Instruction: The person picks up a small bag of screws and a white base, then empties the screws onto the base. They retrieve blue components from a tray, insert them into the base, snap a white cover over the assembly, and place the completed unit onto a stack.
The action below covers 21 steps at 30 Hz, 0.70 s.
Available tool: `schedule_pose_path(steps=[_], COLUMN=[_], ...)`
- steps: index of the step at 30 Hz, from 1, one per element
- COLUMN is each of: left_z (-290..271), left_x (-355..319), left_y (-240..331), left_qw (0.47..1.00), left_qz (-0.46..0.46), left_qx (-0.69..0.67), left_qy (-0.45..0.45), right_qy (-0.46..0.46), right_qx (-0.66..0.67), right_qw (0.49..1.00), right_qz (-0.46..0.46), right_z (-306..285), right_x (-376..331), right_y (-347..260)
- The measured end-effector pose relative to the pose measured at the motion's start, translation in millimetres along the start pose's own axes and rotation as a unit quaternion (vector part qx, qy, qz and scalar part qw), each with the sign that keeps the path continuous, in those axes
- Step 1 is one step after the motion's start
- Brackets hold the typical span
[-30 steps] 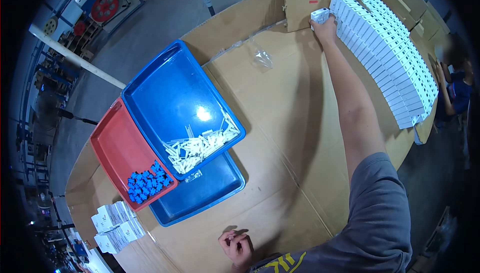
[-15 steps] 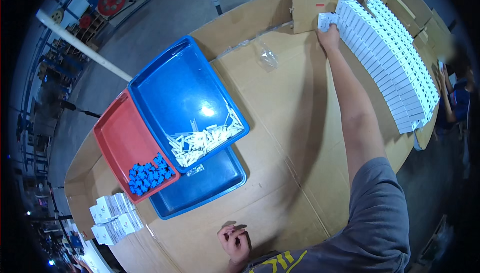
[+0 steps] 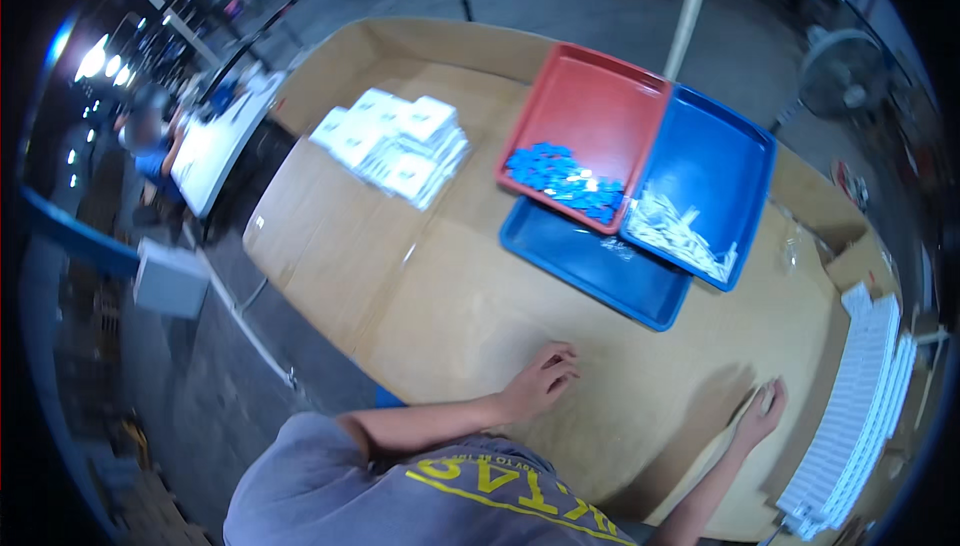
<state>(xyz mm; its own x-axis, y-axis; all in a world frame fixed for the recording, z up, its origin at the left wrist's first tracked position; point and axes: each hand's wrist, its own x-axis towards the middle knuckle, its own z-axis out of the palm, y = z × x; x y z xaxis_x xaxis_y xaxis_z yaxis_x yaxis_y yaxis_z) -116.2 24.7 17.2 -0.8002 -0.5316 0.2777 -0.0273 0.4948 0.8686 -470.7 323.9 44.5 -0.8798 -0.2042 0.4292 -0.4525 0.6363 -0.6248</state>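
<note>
Drawing back the right hand [image 3: 764, 412], too blurred to tell its grip, from the far end of the row of white boxes [image 3: 845, 416] right of the upper blue tray [image 3: 715, 156], with the left hand [image 3: 540, 383] loosely uncurled, near side of that tray, and risking a box topple from any careless nudge!

on table [image 3: 450, 326]: small boxes [image 3: 400, 146] left, box rows [image 3: 845, 416] right; between, left tray [image 3: 600, 106] and right tray [image 3: 715, 156] side by side, small parts [image 3: 565, 181] [image 3: 680, 236] in each; lower tray [image 3: 595, 271] partly underneath.
</note>
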Motion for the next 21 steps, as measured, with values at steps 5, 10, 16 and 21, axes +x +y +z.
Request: schedule_pose_path(steps=[5,10,16,21], left_z=[-9.3,-9.8,-32.9,-98.7], left_x=[0.0,2.0,-15.5,-53.3], left_y=[7.0,2.7,9.5,3.1], left_qw=[0.997,0.996,0.995,0.993], left_qz=[0.0,0.025,0.044,0.004], left_qx=[-0.071,-0.072,-0.037,-0.016], left_qy=[0.04,0.044,0.081,0.119], right_qy=[-0.05,-0.127,-0.154,-0.178], right_qx=[0.078,0.119,0.168,0.204], right_qw=[0.996,0.982,0.962,0.934], right_qz=[0.014,-0.075,-0.147,-0.234], right_z=[8.0,20.1,41.1,78.5], right_x=[-131.3,-187.1,-169.7,-123.2], right_y=[-77.8,-186.9,-274.8,-337.4])
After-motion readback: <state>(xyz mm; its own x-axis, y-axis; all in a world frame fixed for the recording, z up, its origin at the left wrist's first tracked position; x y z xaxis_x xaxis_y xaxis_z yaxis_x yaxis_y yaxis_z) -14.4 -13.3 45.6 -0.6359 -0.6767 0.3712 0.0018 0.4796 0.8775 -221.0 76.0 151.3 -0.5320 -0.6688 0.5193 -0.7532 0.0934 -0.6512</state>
